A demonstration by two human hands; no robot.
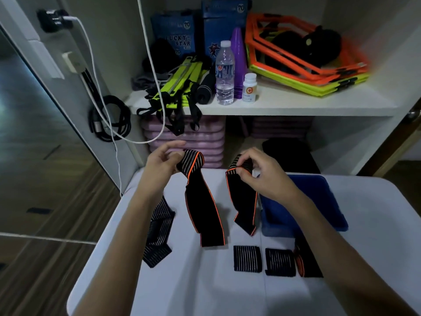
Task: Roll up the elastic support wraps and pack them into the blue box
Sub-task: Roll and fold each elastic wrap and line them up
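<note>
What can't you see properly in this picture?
- Head view: the right hand and arm cover part of the blue box, so its inside is hidden.
- The wrap beside the arm is partly covered.
- The small white bottle label is too small to read.

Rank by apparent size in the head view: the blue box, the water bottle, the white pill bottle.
1. blue box, though it is nearer the camera, so real scale is unsure.
2. water bottle.
3. white pill bottle, standing beside the water bottle and plainly smaller.
</note>
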